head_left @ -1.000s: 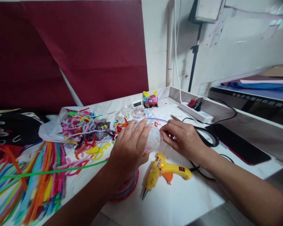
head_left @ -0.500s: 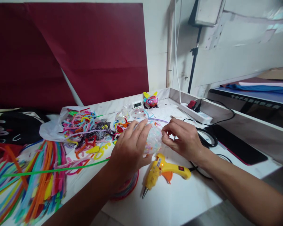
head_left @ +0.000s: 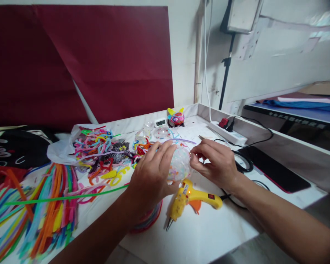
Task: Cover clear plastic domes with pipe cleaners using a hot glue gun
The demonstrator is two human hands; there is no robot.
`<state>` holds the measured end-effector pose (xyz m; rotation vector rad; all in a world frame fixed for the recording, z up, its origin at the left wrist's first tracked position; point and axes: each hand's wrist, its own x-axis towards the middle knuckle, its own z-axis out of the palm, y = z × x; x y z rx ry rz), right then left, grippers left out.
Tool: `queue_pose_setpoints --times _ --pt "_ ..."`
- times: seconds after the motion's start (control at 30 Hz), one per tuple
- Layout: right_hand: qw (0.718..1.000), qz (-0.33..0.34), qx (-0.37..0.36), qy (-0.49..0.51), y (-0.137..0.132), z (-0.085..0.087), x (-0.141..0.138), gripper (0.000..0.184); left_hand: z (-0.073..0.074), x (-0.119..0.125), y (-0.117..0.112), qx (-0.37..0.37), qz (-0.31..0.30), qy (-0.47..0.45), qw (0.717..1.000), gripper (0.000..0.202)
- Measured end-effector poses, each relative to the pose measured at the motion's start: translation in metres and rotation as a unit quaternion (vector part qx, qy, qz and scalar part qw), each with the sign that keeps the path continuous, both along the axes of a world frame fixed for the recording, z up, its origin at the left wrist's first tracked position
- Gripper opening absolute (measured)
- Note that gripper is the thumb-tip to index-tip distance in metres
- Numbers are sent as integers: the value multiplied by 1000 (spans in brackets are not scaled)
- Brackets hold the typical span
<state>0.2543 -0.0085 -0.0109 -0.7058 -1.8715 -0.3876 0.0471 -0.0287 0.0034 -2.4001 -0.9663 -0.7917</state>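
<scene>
My left hand (head_left: 152, 172) curves around the left side of a clear ball with coloured specks (head_left: 180, 165), its thumb underneath. At the ball's right side, my right hand (head_left: 214, 161) is closed in a pinch of thumb and forefinger; whatever sits between those fingertips is too small to make out. Just below the ball lies a yellow glue gun (head_left: 191, 198) with an orange trigger and a lit light, its nozzle towards me. A round, coloured coil (head_left: 150, 219) is partly covered by my left wrist.
Pipe cleaners (head_left: 52, 209) spread over the left side, with cut pieces in a plastic bag (head_left: 63, 150). Clear balls (head_left: 162, 132), a small timer (head_left: 160, 123) and a decorated ball with yellow horns (head_left: 176, 116) stand behind. A power strip (head_left: 228, 132) and phone (head_left: 275, 168) lie right.
My right hand has shifted very slightly to the right and stays pinched beside the ball. My left hand keeps its hold, and the ball shows a little more clearly.
</scene>
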Motion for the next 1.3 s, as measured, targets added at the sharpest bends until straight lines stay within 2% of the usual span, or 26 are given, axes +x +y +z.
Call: queue_pose_setpoints --times 0.2,0.33,0.47,0.57,0.67,0.77,1.0,1.3 --pt "1000 4 10 8 -5 4 0 11 4 -4 4 19 14 -26 999 73" --pt "993 49 -81 76 -6 8 1 11 8 -6 4 11 -9 -47 999 74" --pt "969 65 -205 122 -3 9 3 19 7 -7 5 2 -15 -51 999 75" --pt "958 85 -248 115 -2 8 4 20 6 -6 6 3 -20 -47 999 76" --pt "944 107 -286 126 0 7 3 9 6 -6 6 1 -20 -37 999 76" --pt "930 116 -318 145 2 6 3 11 5 -6 6 5 -21 -20 1000 75" --pt "941 126 -295 107 5 6 5 12 2 -7 6 28 -16 10 999 74" --pt "985 85 -152 12 4 6 7 10 2 -5 4 52 -4 54 997 71"
